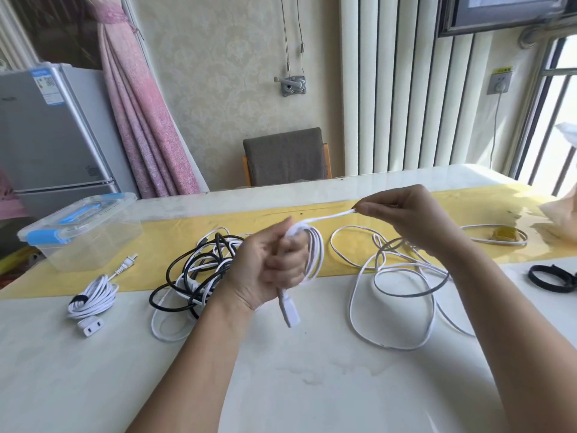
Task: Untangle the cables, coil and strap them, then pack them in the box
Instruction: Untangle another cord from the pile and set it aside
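Left hand [274,267]: grip curled round a small coil of white flat cable [327,217], connector end hanging below the fist. Right hand [402,217]: grip pinching the same cable, taut between both hands above the desk [312,385]. Its remaining length lies in loose loops under the right forearm. Black-and-white cable tangle [193,276] just left of the left hand. Strapped white coil [93,295] further left, clear lidded box [84,232] behind it. Black strap [552,278] far right.

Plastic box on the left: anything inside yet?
Nothing shows through the clear walls of the plastic box; its lid is on. The blue handle hides a little of the interior.
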{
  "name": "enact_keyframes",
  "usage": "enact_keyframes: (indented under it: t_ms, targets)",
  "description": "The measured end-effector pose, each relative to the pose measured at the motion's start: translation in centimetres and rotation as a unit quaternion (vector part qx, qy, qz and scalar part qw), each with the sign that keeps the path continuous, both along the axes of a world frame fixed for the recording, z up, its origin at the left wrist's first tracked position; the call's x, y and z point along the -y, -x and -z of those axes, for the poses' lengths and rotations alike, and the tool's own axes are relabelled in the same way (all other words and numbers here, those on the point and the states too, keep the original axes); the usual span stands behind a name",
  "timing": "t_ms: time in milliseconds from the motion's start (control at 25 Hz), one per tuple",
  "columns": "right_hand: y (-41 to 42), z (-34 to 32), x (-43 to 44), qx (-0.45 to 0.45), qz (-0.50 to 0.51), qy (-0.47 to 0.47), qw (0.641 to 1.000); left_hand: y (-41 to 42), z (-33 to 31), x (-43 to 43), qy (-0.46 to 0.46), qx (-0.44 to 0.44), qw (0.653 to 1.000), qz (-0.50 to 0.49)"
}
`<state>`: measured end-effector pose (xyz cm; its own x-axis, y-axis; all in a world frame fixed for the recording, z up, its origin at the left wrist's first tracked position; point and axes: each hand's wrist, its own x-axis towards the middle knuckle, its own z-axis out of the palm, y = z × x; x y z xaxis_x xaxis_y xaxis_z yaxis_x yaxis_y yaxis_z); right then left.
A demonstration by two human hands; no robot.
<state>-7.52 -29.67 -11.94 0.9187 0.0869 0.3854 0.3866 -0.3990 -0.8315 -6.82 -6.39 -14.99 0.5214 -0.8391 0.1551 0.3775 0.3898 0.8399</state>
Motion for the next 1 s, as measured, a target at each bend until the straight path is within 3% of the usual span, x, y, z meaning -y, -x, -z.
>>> enact_keyframes:
  t_ms: [120, 240, 360, 520, 600, 720, 800, 920, 1000]
  targets:
    - [-1.6, 1.8, -0.8, 0.002, 0.013, 0.084, 0.996, -0.3, -0.2, -0.4, 0.188, -0.093, 0.978, -0.012]
    - [-2.1, 3.5, -3.0, 0.044, -0.031, 0.195, 0.979, -1.1, -0.3, -1.3, 0.243, -0.136, 0.955, -0.105]
    - [-1.3, 4.7, -5.6, 0.099, -0.076, 0.286, 0.950, -1.5, 0.0, -1.2, 0.268, -0.121, 0.936, -0.196]
    - [-0.4, 4.8, -6.9, 0.129, -0.129, 0.321, 0.929, -1.1, -0.3, 0.1, 0.096, -0.013, 0.904, -0.416]
    - [-0.1, 4.5, -6.9, 0.131, -0.136, 0.348, 0.918, -1.4, 0.4, 0.6, -0.038, 0.102, 0.859, -0.501]
    - [0.0, 3.7, -6.4, 0.130, -0.130, 0.367, 0.912, -2.0, 2.3, 0.6, -0.294, 0.370, 0.685, -0.555]
    - [0.1, 2.8, -5.6, 0.133, -0.109, 0.370, 0.913, -1.7, 2.7, 0.8, -0.405, 0.450, 0.617, -0.503]
    - [0.5, 1.5, -4.4, 0.175, -0.050, 0.364, 0.913, -1.3, 2.5, 1.0, -0.474, 0.455, 0.618, -0.432]
    - [0.6, 0.9, -3.8, 0.201, 0.013, 0.314, 0.928, -0.9, 2.1, 1.2, -0.459, 0.404, 0.681, -0.404]
